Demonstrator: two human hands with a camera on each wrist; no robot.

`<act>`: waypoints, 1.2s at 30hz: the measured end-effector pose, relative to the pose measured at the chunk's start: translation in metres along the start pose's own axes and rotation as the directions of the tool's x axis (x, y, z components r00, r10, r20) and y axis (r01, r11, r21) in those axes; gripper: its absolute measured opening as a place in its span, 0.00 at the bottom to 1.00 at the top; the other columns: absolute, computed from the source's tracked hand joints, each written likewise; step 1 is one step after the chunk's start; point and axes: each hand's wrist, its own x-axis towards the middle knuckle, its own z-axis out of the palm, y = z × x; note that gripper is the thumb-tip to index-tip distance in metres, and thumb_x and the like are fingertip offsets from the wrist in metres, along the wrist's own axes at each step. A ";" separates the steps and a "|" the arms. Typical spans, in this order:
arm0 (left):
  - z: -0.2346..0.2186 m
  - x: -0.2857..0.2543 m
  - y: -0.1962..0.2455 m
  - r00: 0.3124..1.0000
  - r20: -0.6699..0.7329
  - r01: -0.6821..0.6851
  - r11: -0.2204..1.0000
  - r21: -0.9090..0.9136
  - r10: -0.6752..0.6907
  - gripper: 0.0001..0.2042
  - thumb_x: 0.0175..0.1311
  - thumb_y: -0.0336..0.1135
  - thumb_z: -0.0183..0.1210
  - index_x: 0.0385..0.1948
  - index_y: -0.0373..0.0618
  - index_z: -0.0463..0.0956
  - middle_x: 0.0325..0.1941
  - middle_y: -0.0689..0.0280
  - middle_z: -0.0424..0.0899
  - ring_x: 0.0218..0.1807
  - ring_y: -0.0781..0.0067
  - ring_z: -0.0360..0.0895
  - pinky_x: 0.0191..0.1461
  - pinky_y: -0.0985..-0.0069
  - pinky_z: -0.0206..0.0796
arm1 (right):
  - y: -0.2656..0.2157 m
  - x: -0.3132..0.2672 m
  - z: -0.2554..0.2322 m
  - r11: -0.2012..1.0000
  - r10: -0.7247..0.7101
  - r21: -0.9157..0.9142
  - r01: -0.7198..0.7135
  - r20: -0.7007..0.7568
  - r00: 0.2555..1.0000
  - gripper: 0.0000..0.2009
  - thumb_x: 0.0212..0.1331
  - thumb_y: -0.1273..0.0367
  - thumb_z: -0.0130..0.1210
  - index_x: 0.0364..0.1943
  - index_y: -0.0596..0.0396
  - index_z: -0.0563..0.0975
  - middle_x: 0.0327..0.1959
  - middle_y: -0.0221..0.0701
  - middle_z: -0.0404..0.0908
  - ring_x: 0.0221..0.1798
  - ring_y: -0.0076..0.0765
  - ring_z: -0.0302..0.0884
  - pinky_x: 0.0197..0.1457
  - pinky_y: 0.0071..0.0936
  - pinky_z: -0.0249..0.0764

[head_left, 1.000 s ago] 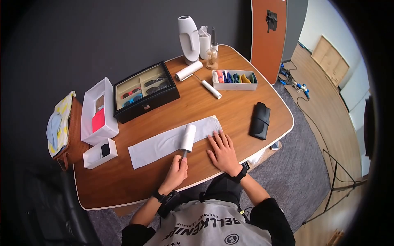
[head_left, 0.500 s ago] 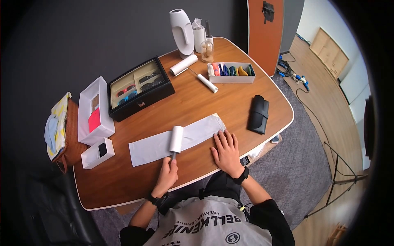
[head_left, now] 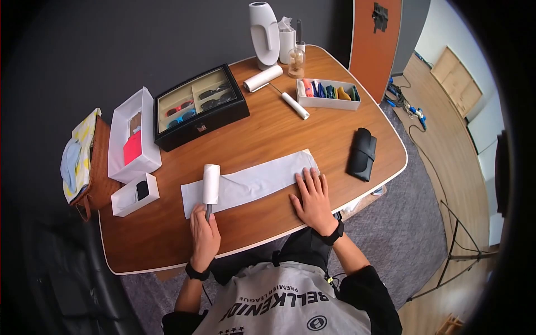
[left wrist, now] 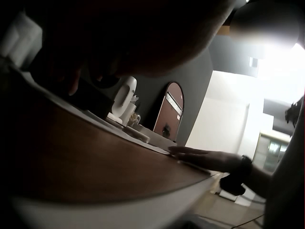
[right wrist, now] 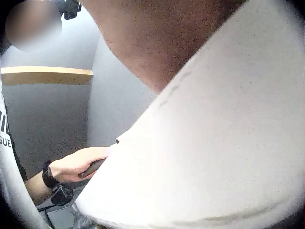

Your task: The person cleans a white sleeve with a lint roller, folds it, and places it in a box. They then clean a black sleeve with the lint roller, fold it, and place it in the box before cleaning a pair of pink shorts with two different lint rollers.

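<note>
A light grey strip of cloth lies flat on the wooden table, with small wrinkles toward its left part. My left hand grips the grey handle of a white lint roller, whose roll lies across the cloth near its left end. At the other end, the fingertips of my right hand rest on the cloth's near corner, fingers straight, palm over the wood. In the right wrist view the left hand is curled round the handle. The left wrist view shows the right hand low on the tabletop.
A black glasses pouch lies at right. Behind are a box of folded coloured cloths, another lint roller, a white roll and a sunglasses case. White boxes and a basket stand left.
My left hand has moved the lint roller leftward along the cloth, from about its middle to near its left end. The right hand stays at the right end.
</note>
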 end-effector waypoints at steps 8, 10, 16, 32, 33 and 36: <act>-0.001 0.025 -0.051 0.973 0.223 0.067 0.998 -0.004 -0.064 0.21 0.79 0.29 0.48 0.68 0.26 0.61 0.74 0.31 0.64 0.76 0.28 0.62 0.80 0.50 0.56 | -0.009 -0.018 -0.019 0.997 0.013 -0.075 -0.011 0.030 0.999 0.28 0.69 0.56 0.57 0.68 0.59 0.74 0.72 0.49 0.70 0.75 0.58 0.63 0.81 0.59 0.51; -0.004 0.037 -0.061 0.962 0.265 0.075 0.997 -0.028 -0.065 0.21 0.80 0.29 0.48 0.68 0.26 0.61 0.75 0.33 0.64 0.77 0.29 0.62 0.80 0.51 0.56 | -0.011 -0.019 -0.019 0.998 0.013 -0.066 -0.012 0.028 1.000 0.27 0.69 0.57 0.58 0.67 0.59 0.75 0.71 0.49 0.71 0.74 0.58 0.64 0.80 0.59 0.52; -0.010 0.061 -0.090 0.975 0.215 -0.056 0.998 -0.032 0.062 0.16 0.80 0.31 0.50 0.61 0.30 0.67 0.71 0.37 0.69 0.75 0.33 0.63 0.77 0.52 0.59 | -0.015 -0.014 -0.017 0.994 0.022 0.108 -0.025 0.029 0.999 0.24 0.65 0.60 0.62 0.60 0.62 0.77 0.70 0.49 0.71 0.75 0.59 0.63 0.81 0.58 0.53; 0.049 0.013 0.112 0.924 0.356 0.067 0.977 0.203 -0.137 0.11 0.82 0.39 0.47 0.43 0.39 0.67 0.21 0.50 0.84 0.26 0.40 0.85 0.30 0.44 0.75 | -0.017 -0.012 -0.010 0.994 0.008 0.110 -0.003 -0.050 0.999 0.22 0.66 0.61 0.60 0.60 0.59 0.77 0.69 0.47 0.74 0.78 0.55 0.64 0.83 0.52 0.55; 0.053 0.012 0.113 0.931 0.342 0.056 0.973 0.223 -0.132 0.12 0.82 0.40 0.47 0.42 0.39 0.67 0.21 0.52 0.85 0.26 0.43 0.85 0.29 0.46 0.76 | -0.017 -0.012 -0.009 0.994 0.008 0.111 -0.003 -0.051 0.999 0.22 0.66 0.61 0.60 0.60 0.59 0.78 0.69 0.47 0.74 0.78 0.55 0.64 0.83 0.52 0.55; 0.058 0.011 0.112 0.933 0.315 0.085 0.959 0.271 -0.172 0.12 0.82 0.41 0.47 0.42 0.40 0.67 0.21 0.52 0.85 0.26 0.42 0.86 0.29 0.47 0.76 | -0.017 -0.013 -0.010 0.994 0.012 0.108 -0.007 -0.050 0.999 0.22 0.66 0.61 0.60 0.60 0.58 0.78 0.69 0.47 0.74 0.78 0.55 0.64 0.83 0.51 0.55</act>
